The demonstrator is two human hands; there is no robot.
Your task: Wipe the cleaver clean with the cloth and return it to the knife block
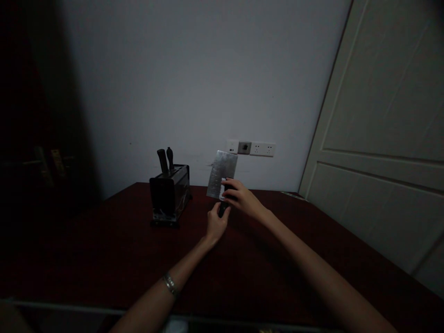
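A cleaver (pixel 222 169) with a broad, dimpled metal blade stands tilted above the table, blade upward. My left hand (pixel 217 221) is closed around its black handle (pixel 222 209). Against the lower part of the blade, near the handle, my right hand (pixel 243 196) grips a small black-and-white object (pixel 223 188) between thumb and fingers. Its kind is too dark and too covered by the fingers to make out. To the left of both hands stands a dark knife block (pixel 180 188) with two black handles (pixel 162 160) sticking out of its top.
The dark red table (pixel 114 245) reaches back to a pale wall (pixel 194 83). Wall sockets (pixel 262 149) sit low behind the cleaver. A white panelled door (pixel 385 120) borders the table on the right. On the left, a dark door with a handle (pixel 43 162) lies in shadow.
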